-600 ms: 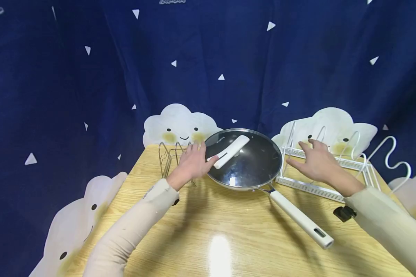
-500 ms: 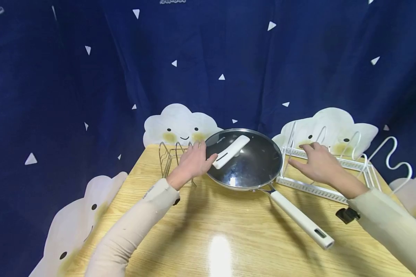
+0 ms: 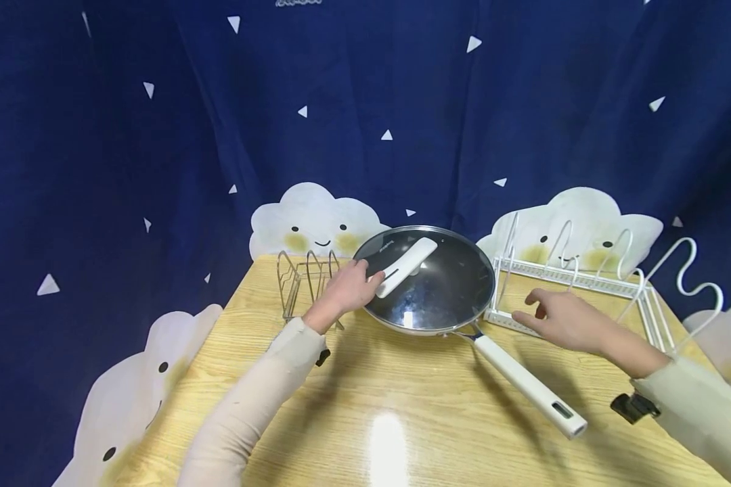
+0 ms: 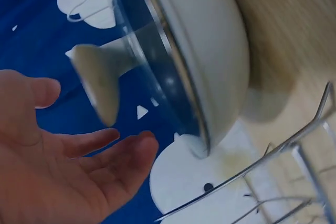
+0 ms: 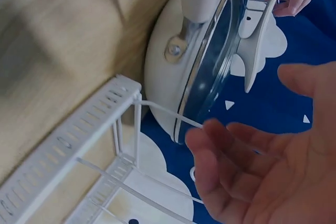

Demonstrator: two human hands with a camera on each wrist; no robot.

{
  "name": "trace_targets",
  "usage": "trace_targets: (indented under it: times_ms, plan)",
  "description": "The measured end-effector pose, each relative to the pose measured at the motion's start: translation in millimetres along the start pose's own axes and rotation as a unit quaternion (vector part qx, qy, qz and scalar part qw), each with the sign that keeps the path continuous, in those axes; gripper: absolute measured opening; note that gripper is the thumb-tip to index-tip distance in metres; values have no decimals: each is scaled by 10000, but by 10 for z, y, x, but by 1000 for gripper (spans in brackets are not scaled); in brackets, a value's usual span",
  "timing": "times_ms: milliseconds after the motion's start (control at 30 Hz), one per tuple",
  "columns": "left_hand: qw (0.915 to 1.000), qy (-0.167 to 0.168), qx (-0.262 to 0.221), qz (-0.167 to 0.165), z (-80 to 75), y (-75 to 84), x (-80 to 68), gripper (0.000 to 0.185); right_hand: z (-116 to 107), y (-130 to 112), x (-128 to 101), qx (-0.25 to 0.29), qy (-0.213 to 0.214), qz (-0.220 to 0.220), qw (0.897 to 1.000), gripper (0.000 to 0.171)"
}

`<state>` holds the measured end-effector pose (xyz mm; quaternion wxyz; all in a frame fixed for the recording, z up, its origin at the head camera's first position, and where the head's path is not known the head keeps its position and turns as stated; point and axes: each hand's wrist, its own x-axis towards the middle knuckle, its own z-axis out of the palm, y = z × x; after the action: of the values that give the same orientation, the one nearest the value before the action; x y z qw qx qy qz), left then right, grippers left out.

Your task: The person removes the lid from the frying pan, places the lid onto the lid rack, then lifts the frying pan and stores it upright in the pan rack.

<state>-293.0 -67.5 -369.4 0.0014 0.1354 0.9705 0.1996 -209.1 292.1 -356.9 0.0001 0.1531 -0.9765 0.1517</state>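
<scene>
A white wok (image 3: 526,389) with a long handle sits on the table under a glass lid (image 3: 457,284). The lid carries a white slotted handle (image 3: 413,266). My left hand (image 3: 348,289) is at the near-left end of this lid handle; in the left wrist view, a gap shows between its loosely bent fingers and the handle (image 4: 97,80). My right hand (image 3: 565,322) hovers over the white rack (image 3: 510,320), right of the wok. In the right wrist view its fingers (image 5: 210,169) curve loosely with nothing in them, close to the rack's thin rods.
A small metal wire rack (image 3: 310,270) stands left of the wok, partly behind my left hand. Wavy white dividers (image 3: 703,287) rise from the white rack at right. The wooden table (image 3: 317,419) ends at a blue curtain (image 3: 365,81) with cloud shapes.
My left hand has shifted slightly right and toward me, its fingers more bent. My right hand has drawn back toward me and to the right, fingers curling more. The wok and lid stay put.
</scene>
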Motion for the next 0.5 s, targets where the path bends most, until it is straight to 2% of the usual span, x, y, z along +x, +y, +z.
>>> trace_targets:
  times_ms: [100, 233, 333, 500]
  plan:
    - [9989, -1, -476, -55, 92, -6, 37, 60, 44, -7, -87, 255, -285, 43, 9993, 49]
    - [9922, -7, -1215, -275, 200, -22, 83, 57, 113, -37, -207, 804, -735, 155, 9939, 43]
    - [9862, 29, -1594, -444, 255, -42, 110, 56, 161, -59, -286, 1363, -1103, 335, 9839, 38]
    - [9788, 63, -1981, -509, 296, -64, 135, 53, 232, -69, -403, 2206, -1597, 689, 9597, 35]
